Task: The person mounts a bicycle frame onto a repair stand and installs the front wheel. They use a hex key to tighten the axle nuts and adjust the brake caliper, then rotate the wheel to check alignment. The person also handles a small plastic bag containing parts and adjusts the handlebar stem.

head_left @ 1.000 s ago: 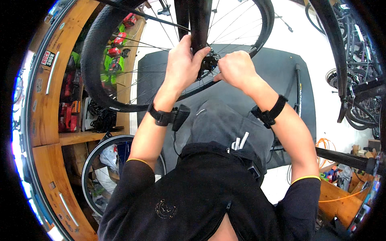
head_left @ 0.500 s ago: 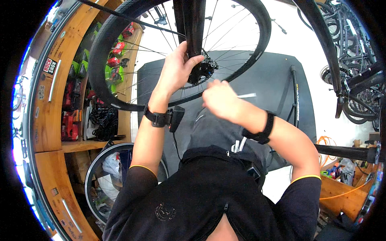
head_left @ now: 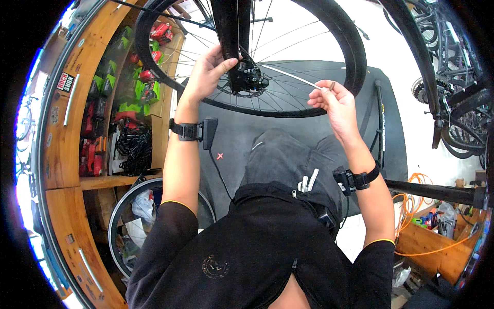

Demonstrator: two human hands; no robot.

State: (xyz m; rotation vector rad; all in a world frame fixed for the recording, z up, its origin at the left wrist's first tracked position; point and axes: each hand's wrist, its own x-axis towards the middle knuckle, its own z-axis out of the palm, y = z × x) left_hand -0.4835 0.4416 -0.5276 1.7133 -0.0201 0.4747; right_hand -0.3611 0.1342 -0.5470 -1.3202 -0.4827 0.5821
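A black bicycle fork (head_left: 226,36) comes down from the top, with a spoked front wheel (head_left: 355,46) in it. Low on the fork sits a black disc brake caliper (head_left: 249,74), over the brake rotor (head_left: 242,94). My left hand (head_left: 208,72) is closed round the lower fork leg, its thumb in front and the other fingers partly hidden behind. Between thumb and fingers of my right hand (head_left: 334,105) is a long thin silver rod, by its look a hex key (head_left: 290,75). Its far end reaches the caliper; whether it is seated in a bolt I cannot tell.
Below the wheel lies a dark grey mat (head_left: 226,134). Wooden shelving (head_left: 62,154) with red and green parts runs along the left, and another wheel (head_left: 116,226) leans there. Several bicycles (head_left: 458,92) stand at the right, near an orange hose (head_left: 411,188). Silver tools (head_left: 309,183) stick out at my waist.
My right hand has swung out to the right and up, with the hex key now pointing at the caliper. The wheel and fork have shifted; my left hand has stayed on the fork leg.
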